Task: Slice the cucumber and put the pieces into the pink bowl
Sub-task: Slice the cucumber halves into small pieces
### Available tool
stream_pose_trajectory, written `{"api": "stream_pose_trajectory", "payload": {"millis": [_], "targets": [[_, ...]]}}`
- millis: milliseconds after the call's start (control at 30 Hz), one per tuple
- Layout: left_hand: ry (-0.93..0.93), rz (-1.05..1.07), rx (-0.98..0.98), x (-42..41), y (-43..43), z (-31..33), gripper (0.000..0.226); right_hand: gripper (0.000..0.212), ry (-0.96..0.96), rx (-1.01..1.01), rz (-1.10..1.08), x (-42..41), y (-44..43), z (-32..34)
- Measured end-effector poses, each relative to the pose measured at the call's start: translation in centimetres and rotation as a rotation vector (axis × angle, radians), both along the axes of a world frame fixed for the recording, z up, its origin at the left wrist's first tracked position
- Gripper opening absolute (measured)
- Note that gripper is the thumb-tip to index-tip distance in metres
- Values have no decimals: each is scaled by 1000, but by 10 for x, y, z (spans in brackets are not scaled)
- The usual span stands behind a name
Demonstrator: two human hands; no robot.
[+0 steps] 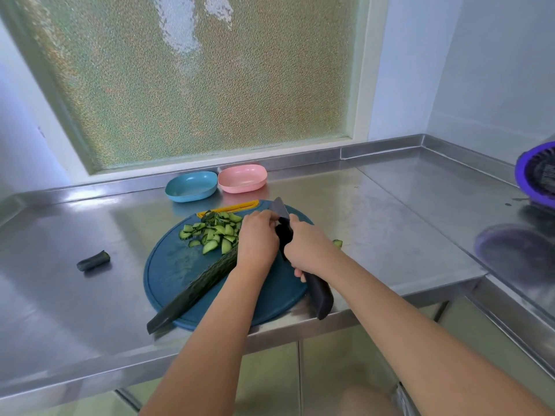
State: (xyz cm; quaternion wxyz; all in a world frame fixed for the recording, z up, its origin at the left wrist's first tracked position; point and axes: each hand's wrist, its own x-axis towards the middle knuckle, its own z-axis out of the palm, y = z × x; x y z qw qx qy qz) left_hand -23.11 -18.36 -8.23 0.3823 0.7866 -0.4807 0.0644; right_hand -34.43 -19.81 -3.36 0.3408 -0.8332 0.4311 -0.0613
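Right grip (pixel 306 250) clasps knife (pixel 321 295) | left grip (pixel 258 244) pins cucumber (pixel 198 286) | slices (pixel 214 232) on board (pixel 174 265), pink bowl (pixel 240 187) apart

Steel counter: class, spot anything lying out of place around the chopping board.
Two cucumber bits lie off the board: a dark end piece on the counter to its left, and one slice just past its right edge.

Blue bowl (pixel 191 186) on steel counter (pixel 390 211); purple basket (pixel 537 175), perhaps, far right
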Motion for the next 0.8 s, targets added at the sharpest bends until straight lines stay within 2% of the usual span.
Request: {"api": "stream_pose_trajectory", "payload": {"millis": [167,400,633,800], "targets": [[38,2,-51,2,1,0,28,71,-91,75,-9,-10,-7,-3],[49,-1,-33,0,2,3,34,78,-248,172,-54,-16,-15,-5],[28,16,-9,0,2,2,33,77,-246,197,-43,-10,-14,0],[13,12,-37,0,3,2,29,68,-246,202,-31,-9,-14,2]]}}
